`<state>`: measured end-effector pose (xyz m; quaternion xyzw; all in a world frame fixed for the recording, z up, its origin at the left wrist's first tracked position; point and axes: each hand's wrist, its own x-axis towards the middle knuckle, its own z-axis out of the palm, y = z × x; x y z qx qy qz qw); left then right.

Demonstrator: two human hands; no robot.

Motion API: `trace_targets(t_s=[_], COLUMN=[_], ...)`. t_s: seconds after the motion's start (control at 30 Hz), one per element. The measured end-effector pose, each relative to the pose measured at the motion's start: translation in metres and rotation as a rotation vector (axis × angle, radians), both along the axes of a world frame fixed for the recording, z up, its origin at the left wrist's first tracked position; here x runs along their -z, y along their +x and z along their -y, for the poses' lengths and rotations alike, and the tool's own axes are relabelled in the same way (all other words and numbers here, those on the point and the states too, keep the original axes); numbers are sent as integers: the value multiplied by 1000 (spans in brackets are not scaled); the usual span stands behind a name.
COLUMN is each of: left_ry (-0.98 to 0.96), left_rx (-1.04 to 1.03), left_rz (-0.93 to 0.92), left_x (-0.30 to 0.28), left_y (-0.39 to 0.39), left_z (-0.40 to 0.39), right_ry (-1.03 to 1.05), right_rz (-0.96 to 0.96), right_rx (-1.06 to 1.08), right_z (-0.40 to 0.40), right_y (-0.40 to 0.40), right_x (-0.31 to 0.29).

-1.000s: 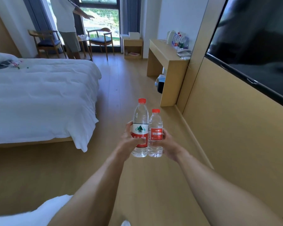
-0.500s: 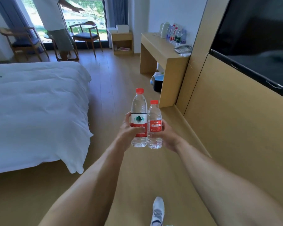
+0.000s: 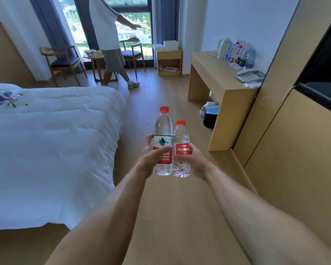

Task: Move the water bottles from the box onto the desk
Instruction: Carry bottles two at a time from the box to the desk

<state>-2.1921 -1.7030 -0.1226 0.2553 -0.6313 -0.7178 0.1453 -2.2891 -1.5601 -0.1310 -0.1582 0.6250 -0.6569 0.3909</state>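
Note:
My left hand (image 3: 151, 157) grips a tall clear water bottle (image 3: 163, 131) with a red cap and a white-and-red label. Beside it, touching, my right hand (image 3: 196, 163) grips a shorter red-capped bottle (image 3: 181, 135) with a red label. Both bottles are upright, held out in front of me above the wooden floor. The wooden desk (image 3: 214, 73) stands ahead on the right against the wall. Several water bottles (image 3: 238, 56) stand at its far end. The box is not in view.
A white kettle (image 3: 223, 48) and a telephone (image 3: 249, 75) sit on the desk, with a dark bin (image 3: 210, 118) under it. A white bed (image 3: 50, 146) fills the left. A person (image 3: 109, 41) walks by the window near chairs and a small shelf (image 3: 169, 61).
I have moved forward along the floor toward the desk, which looks nearer. Both hands keep their hold on the bottles. The person by the window has stepped to the right.

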Motion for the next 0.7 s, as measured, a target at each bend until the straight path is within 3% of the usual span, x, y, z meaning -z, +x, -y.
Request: trace_targets(t_s=[0.37,0.7], left_ry=[-18,22], left_rx=[-56,67], left_rz=[41,-7], left_x=[-1,9], left_y=[-141,-309], left_z=[86,206], right_ry=[55,154], right_rz=[-54,-146], right_rx=[4,116], right_z=[87,198], right_y=[-148,-299], right_x=[6,2])
